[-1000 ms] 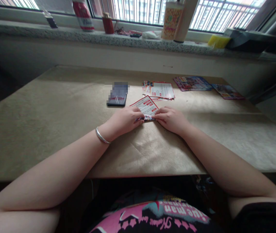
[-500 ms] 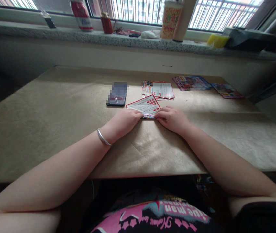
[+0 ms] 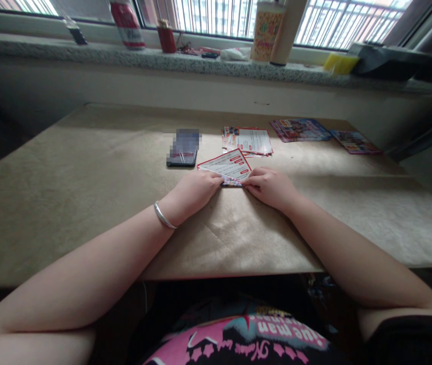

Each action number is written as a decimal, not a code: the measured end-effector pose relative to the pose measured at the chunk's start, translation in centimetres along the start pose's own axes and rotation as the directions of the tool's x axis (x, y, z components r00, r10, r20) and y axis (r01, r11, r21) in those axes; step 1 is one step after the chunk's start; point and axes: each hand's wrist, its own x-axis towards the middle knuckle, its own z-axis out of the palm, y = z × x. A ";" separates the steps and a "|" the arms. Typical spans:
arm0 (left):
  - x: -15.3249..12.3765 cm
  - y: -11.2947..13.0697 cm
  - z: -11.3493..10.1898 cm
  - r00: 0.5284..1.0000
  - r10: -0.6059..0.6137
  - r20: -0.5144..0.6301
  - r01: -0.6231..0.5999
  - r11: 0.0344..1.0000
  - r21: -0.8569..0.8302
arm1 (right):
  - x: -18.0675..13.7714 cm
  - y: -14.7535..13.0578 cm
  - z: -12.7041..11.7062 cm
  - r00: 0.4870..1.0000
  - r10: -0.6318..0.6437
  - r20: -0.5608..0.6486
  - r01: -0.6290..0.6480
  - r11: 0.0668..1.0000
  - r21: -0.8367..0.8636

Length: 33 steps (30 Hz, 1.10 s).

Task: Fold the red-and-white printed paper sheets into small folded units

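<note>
Between my hands on the table lies a printed paper sheet (image 3: pixel 229 166), white with red borders and red labels. Its near edge is folded over into a narrow coloured strip. My left hand (image 3: pixel 198 188), with a silver bangle at the wrist, has its fingers closed on the left part of that fold. Around the right end of the fold, the fingers of my right hand (image 3: pixel 269 186) are pinched. A dark phone (image 3: pixel 183 148), partly blurred out, rests just beyond my left hand. Behind the sheet sits a stack of similar printed sheets (image 3: pixel 256 140).
Colourful leaflets (image 3: pixel 301 130) lie at the back right of the table (image 3: pixel 86 177), with another small pile (image 3: pixel 356 142) beside them. On the stone windowsill (image 3: pixel 208 63) stand a red-and-white can (image 3: pixel 127 25), a red holder (image 3: pixel 167 38), a patterned cup (image 3: pixel 267 33) and a yellow item (image 3: pixel 339 63).
My right fingertips have shifted very slightly along the fold. Otherwise the sheet, both arms and the things on the table stay as they were.
</note>
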 end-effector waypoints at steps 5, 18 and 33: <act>0.0 0.1 0.0 1.000 -0.005 0.003 0.004 1.000 0.018 | 0.0 -0.3 0.1 1.000 0.010 0.013 -0.010 1.000 -0.022; 0.0 0.9 -0.1 0.997 -0.058 0.042 0.053 0.993 0.108 | 0.1 -1.0 0.0 0.998 0.058 0.004 -0.057 0.991 -0.119; 0.0 2.7 0.2 0.999 -0.036 -0.020 0.039 0.992 0.122 | 0.1 -0.7 0.1 0.998 0.055 0.013 -0.054 0.995 -0.089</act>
